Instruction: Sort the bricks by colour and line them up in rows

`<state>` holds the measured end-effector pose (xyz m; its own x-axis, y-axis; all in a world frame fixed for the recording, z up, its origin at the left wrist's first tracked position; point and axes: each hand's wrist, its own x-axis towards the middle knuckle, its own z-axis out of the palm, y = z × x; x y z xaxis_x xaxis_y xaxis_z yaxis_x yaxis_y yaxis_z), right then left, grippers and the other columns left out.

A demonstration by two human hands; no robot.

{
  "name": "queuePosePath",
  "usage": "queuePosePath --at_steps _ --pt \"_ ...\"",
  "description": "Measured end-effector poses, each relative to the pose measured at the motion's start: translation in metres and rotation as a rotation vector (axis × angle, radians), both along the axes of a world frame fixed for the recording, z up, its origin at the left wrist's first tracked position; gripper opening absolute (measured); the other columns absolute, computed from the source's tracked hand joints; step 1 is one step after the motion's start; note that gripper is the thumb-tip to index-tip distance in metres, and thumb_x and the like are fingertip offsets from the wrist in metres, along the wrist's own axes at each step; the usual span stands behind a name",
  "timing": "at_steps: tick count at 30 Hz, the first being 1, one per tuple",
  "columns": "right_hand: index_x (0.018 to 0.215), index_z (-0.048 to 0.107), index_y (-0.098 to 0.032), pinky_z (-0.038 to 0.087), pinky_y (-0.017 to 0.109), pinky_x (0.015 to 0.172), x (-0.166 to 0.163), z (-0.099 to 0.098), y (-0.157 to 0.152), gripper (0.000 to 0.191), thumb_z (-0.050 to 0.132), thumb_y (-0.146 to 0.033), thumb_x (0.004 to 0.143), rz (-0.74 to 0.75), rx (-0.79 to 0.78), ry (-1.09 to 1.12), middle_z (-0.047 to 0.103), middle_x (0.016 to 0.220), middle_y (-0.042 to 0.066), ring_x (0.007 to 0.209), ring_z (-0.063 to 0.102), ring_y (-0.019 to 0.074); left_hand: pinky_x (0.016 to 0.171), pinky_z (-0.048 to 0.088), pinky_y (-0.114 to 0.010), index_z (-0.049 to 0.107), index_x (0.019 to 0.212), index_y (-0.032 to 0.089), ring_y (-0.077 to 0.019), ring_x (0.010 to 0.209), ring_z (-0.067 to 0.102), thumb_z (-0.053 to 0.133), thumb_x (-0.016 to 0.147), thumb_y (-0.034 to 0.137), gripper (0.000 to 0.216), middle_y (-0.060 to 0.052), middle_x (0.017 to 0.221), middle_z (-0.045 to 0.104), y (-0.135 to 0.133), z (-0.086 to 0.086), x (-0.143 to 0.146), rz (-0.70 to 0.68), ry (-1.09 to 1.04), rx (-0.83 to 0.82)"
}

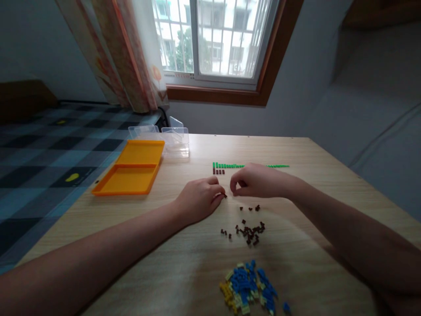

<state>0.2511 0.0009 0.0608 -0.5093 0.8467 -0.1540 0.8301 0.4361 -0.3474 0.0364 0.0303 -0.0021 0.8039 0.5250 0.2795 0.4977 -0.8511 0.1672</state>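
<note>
My left hand [201, 197] is closed in a pinch on a small brown toy brick [225, 195], just above or on the tabletop. Just to its right, my right hand [248, 181] has its thumb and index finger curled together, and whatever may be between them is too small to tell. Beyond the hands runs a long row of green bricks [230, 166], partly hidden behind my right hand. A short row of brown bricks [220, 172] lies along its near left side. Nearer to me is a loose pile of brown bricks [251, 232], with several stray ones around it.
A heap of blue, yellow and cream bricks [243, 283] lies at the near edge of view. On the left sits an open orange case [126, 177], with clear plastic boxes [176, 142] behind it. A checked bed [42, 149] adjoins the wooden table [171, 272].
</note>
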Motion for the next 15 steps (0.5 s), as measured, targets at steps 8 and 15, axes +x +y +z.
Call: queuePosePath --at_steps 8,15 --pt "0.093 0.076 -0.024 0.032 0.026 0.062 0.001 -0.03 0.015 0.014 0.064 -0.028 0.087 -0.133 0.227 -0.027 0.069 0.075 0.002 0.064 0.053 0.0128 0.066 0.05 -0.03 0.076 0.092 0.023 -0.0183 0.078 0.066 0.053 0.094 0.03 0.024 -0.004 0.094 0.071 0.001 0.0 0.0 0.056 -0.01 0.013" --pt "0.091 0.075 -0.022 0.033 0.026 0.061 -0.005 -0.032 0.011 0.014 0.063 -0.024 0.085 -0.114 0.191 -0.016 0.069 0.073 0.002 0.064 0.053 0.0126 0.066 0.051 -0.03 0.075 0.089 0.021 -0.0173 0.076 0.065 0.054 0.092 0.029 0.023 -0.005 0.093 0.07 0.001 -0.001 -0.001 0.038 -0.038 0.007"
